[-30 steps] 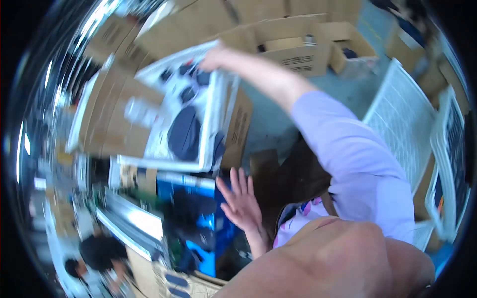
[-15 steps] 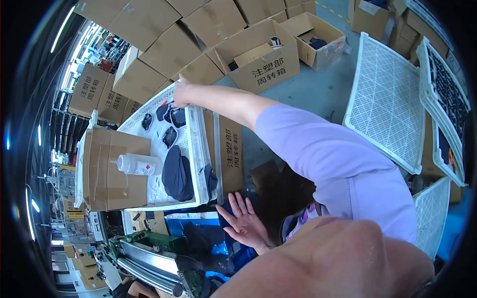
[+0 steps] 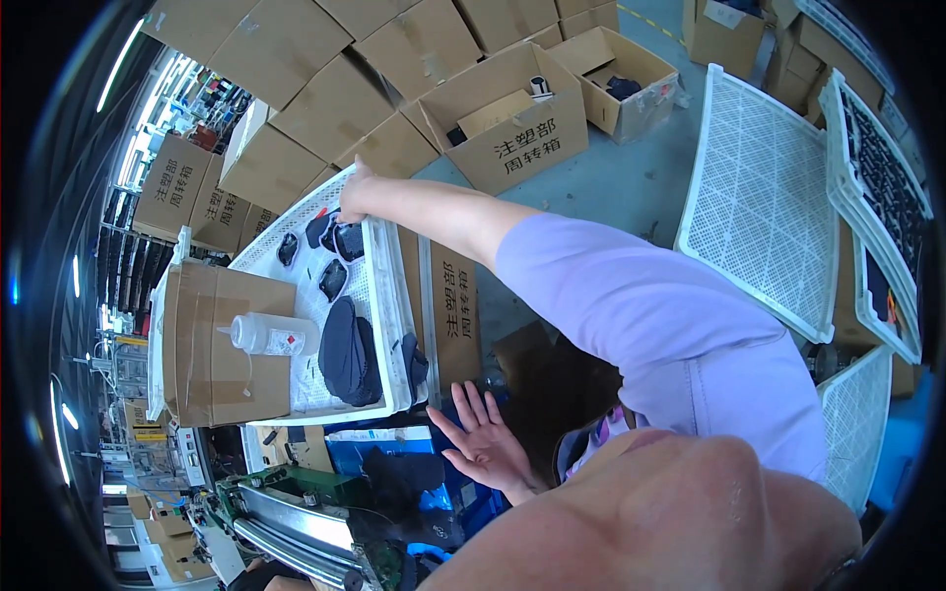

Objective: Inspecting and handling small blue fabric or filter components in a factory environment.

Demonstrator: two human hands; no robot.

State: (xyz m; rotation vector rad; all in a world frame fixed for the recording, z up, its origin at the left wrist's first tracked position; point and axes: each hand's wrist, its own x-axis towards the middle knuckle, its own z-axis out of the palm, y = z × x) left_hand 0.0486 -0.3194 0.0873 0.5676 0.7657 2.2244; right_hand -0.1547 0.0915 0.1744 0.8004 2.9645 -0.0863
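Note:
My right hand (image 3: pixel 356 194) reaches far left over the rim of a white perforated plastic tray (image 3: pixel 391 295). Its thumb sticks out; the fingers bend down beside a dark glossy piece (image 3: pixel 349 242) and are partly hidden, so a hold is unclear. Two more dark rounded pieces, one near (image 3: pixel 333 280) and one farther off (image 3: pixel 287 249), rest in the tray. A stack of dark oval pieces (image 3: pixel 345 355) lies at its near end, by a white squeeze bottle (image 3: pixel 271 335). Palm up and fingers spread, my left hand (image 3: pixel 483 443) is empty beneath the tray's near corner.
A cardboard box (image 3: pixel 217 345) stands at the tray's left side. Below it is a green machine with metal rollers (image 3: pixel 286 537). Brown cartons (image 3: pixel 296 118) are stacked behind; open cartons (image 3: pixel 522 138) sit on the floor. White perforated trays (image 3: pixel 759 197) lean at right.
The view has shifted slightly. My right hand remains over the tray by the dark pieces, only a little lower against them; my left hand keeps its spread pose.

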